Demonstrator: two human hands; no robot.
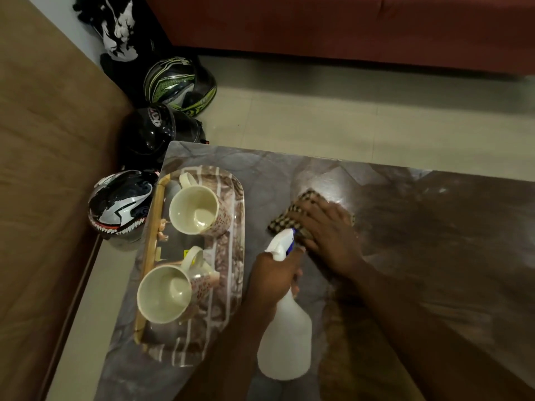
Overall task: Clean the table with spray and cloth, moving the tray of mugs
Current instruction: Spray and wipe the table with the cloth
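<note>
At centre frame, a person's right hand [327, 227] presses flat, fingers spread, on a checked woven cloth [289, 219] against the glossy marble-patterned table [434, 256], apparently mid-wipe. The left hand [275, 277] grips the neck of a white plastic spray bottle [285, 340], nozzle aimed toward the cloth, seemingly ready to spray. At lower left, two cream ceramic mugs [193, 211] stand on a rounded rectangular printed tray [231, 285], likely shifted aside to clear wiping space.

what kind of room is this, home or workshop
Most likely a home living room: a low marble-look table carries a tray of mugs, a red sofa stands beyond it, and motorcycle helmets sit on the tiled floor.
</note>
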